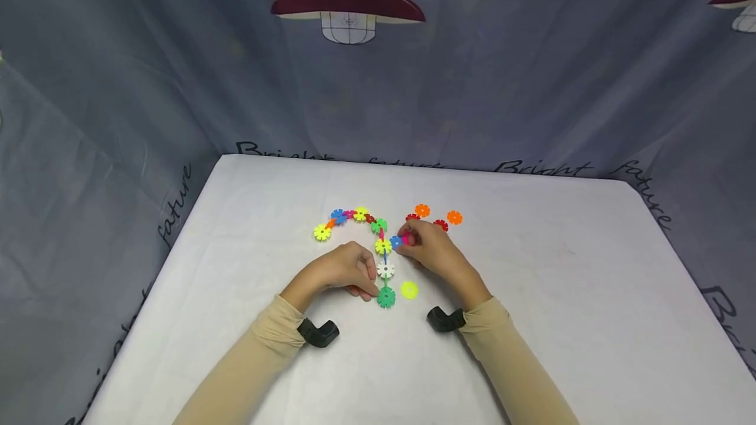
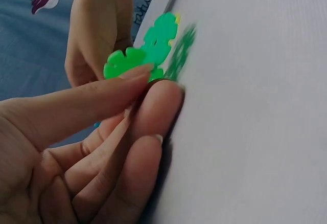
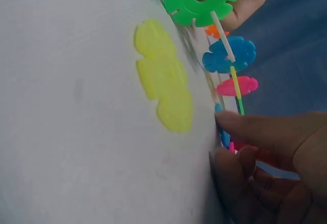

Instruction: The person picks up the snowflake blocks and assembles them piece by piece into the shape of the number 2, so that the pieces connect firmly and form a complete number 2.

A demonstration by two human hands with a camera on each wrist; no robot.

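A curved chain of notched plastic flower discs lies on the table, its discs slotted together. At its near end is a green disc, also seen as two joined green pieces in the left wrist view. My left hand pinches this end between thumb and fingertips. My right hand pinches a blue disc just right of the chain's yellow disc. A pink disc shows against the blue one, partly hidden by the fingers. A white disc stands in the chain between the hands.
A loose yellow disc lies right of the chain's near end. Beyond my right hand lie loose orange discs and red discs. The white-covered table meets a grey curtain at the back.
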